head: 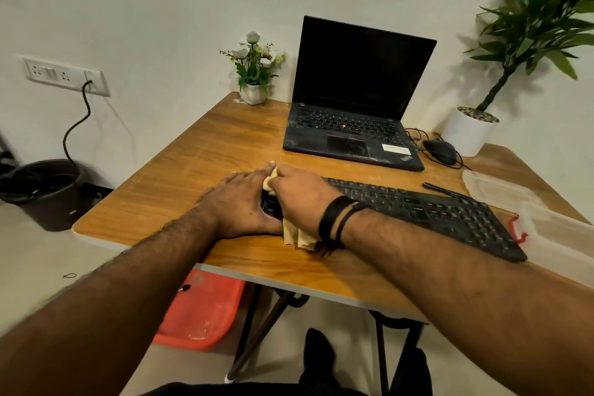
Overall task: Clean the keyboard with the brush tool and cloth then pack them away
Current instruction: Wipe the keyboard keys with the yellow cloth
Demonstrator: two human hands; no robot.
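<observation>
A black keyboard (pixel 427 212) lies slanted across the wooden table (pixel 199 154). My right hand (pixel 300 196) presses a yellow cloth (pixel 297 238) onto the keyboard's left end; the cloth shows at my fingertips and under my wrist. My left hand (pixel 239 202) lies flat at the keyboard's left edge, its thumb against the near corner, fingers together. A thin black brush tool (pixel 442 189) rests on the table just beyond the keyboard's far right side. Both hands hide the keyboard's left end.
An open black laptop (pixel 356 100) stands behind, with a mouse (pixel 441 151) and cables to its right. A clear plastic box with a red clasp (pixel 559 235) and its lid (pixel 495 186) sit at right. Flower pot (pixel 254 93), large potted plant (pixel 469 132), floor bin (pixel 48 193).
</observation>
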